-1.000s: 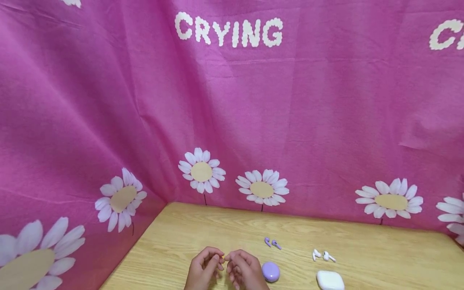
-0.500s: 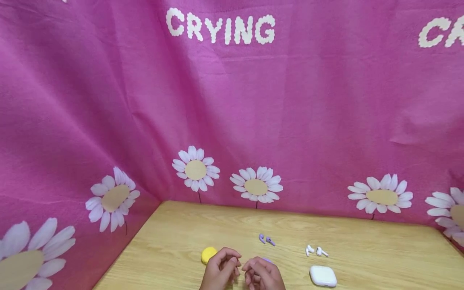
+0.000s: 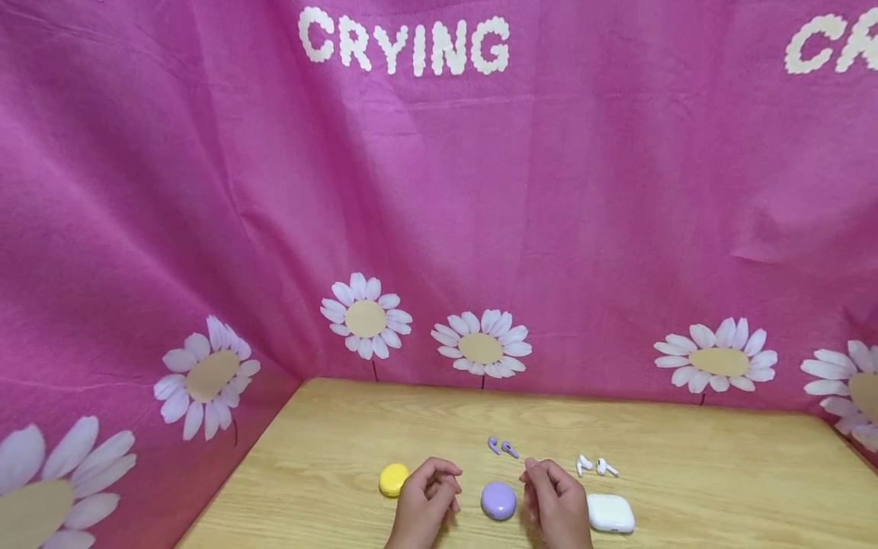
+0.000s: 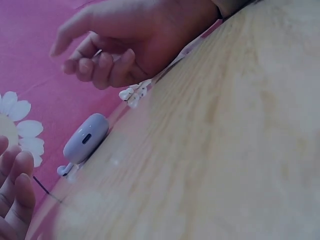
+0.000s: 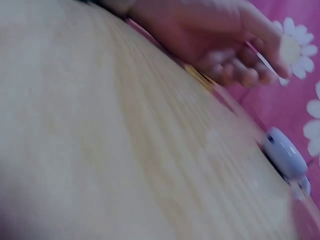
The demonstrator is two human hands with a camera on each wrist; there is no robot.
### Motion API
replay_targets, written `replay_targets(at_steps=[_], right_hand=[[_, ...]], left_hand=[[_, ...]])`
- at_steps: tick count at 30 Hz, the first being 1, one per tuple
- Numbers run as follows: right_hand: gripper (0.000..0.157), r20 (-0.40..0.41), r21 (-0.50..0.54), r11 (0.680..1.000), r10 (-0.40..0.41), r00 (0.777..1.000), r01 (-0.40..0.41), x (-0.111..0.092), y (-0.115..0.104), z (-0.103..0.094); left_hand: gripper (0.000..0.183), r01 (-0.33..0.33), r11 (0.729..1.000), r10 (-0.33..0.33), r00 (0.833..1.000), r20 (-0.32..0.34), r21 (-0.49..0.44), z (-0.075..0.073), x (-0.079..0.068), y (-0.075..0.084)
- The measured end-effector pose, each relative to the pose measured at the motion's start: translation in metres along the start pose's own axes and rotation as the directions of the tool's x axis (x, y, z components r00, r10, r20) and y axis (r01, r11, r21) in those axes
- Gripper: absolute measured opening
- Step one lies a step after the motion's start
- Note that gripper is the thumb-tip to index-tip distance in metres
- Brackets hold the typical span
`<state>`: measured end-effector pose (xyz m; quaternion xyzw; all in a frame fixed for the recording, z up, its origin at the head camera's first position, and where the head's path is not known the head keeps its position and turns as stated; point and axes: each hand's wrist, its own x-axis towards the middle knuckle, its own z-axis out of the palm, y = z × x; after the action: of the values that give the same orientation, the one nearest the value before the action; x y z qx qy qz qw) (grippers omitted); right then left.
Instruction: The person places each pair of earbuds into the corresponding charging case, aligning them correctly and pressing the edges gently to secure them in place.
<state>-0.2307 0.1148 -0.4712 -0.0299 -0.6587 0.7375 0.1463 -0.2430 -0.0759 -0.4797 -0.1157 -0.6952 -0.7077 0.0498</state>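
Note:
A round purple earbud case (image 3: 498,501) sits on the table between my two hands; a small slot shows on its side in the left wrist view. My left hand (image 3: 424,503) is just left of it, with loosely bent fingers and nothing in them. It partly covers a small round yellow case (image 3: 393,479). On the other side, my right hand (image 3: 559,503) hangs loosely curled and holds nothing, apart from the purple case. Behind the cases lie two purple earbuds (image 3: 509,449). Right of my right hand lies a white earbud case (image 3: 611,513), closed, its left edge hidden.
Two white earbuds (image 3: 606,467) lie behind the white case. The wooden table (image 3: 329,427) ends at a pink cloth (image 3: 590,229) with printed daisies, which rises at the back and left.
My hands have parted: the right has moved right, uncovering the purple case. A second ago both were together over the yellow case, which now shows left of my left hand.

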Motion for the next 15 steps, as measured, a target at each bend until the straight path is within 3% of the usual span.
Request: replay_targets(at_steps=[5,11,15], right_hand=[[0.026,-0.050,-0.163,0.986,0.033,0.998,-0.040,0.009,0.007,-0.009],[0.018,0.017,-0.353,0.935,0.000,1.000,0.006,0.013,0.013,-0.010],[0.016,0.043,-0.417,0.909,-0.004,0.999,0.022,0.016,0.010,-0.011]], left_hand=[[0.018,0.007,1.000,-0.006,1.000,-0.026,0.029,0.005,0.002,-0.002],[0.019,0.019,0.997,-0.012,0.997,-0.082,0.080,0.010,0.006,-0.006],[0.018,0.028,0.985,-0.016,0.997,-0.075,0.171,0.014,0.010,-0.005]])
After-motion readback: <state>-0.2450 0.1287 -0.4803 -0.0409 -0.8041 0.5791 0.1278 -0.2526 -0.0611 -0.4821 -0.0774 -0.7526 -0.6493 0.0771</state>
